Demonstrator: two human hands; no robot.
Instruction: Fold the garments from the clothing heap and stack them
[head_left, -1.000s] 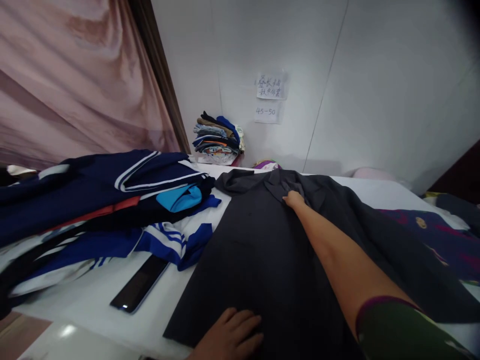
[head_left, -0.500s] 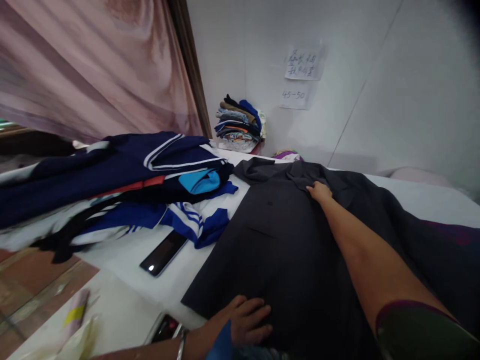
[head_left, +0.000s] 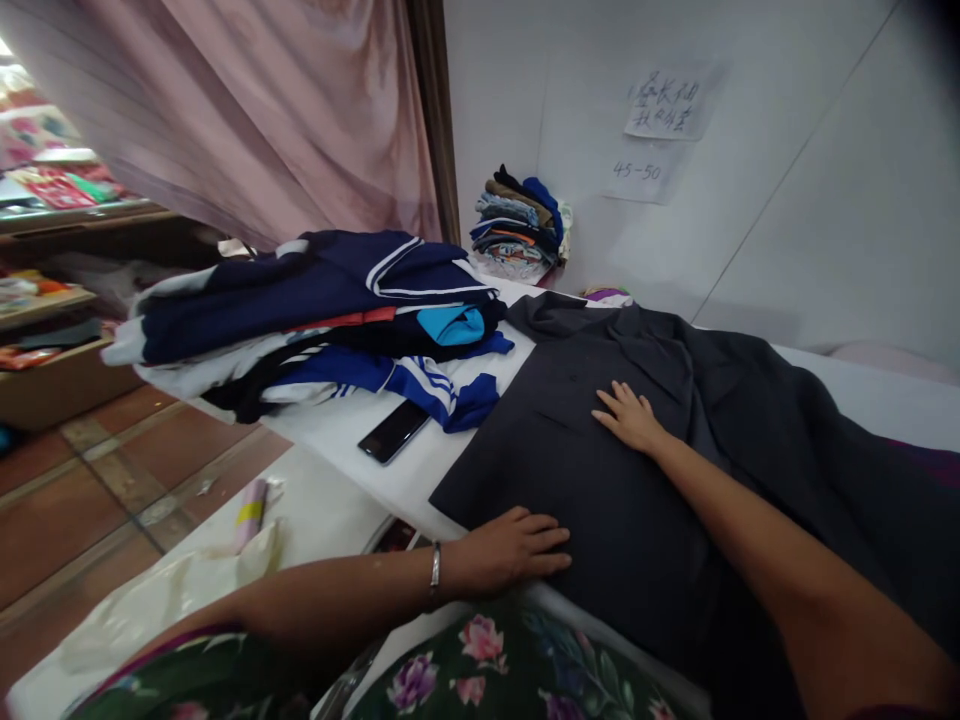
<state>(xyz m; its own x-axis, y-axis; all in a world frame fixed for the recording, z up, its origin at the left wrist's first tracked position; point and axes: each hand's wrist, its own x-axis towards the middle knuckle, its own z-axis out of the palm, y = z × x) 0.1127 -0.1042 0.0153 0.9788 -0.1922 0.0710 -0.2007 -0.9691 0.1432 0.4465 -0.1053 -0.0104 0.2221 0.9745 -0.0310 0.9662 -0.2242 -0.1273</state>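
A dark grey jacket point(head_left: 577, 470) lies spread over the white table point(head_left: 330, 480), its collar end toward the wall and more of its cloth bunched to the right. My left hand point(head_left: 510, 552) rests flat on the jacket's near left part, fingers stretched out, a silver bracelet on the wrist. Farther up, my right hand point(head_left: 631, 418) lies palm down on the cloth with its fingers spread. Neither hand grips anything. Slight creases show in the cloth left of my right hand.
Left of the jacket lies a heap of navy and blue clothes point(head_left: 300, 295), with a phone point(head_left: 394, 432) beside it. A folded clothes stack point(head_left: 517, 225) stands by the wall. Paper notes point(head_left: 666, 105) hang above. A plastic bag point(head_left: 180, 590) and pink roll point(head_left: 252, 512) lie near left.
My right hand has let go of the cloth near the collar and moved nearer, now flat with fingers spread. My left hand stays flat on the jacket. The camera view has shifted.
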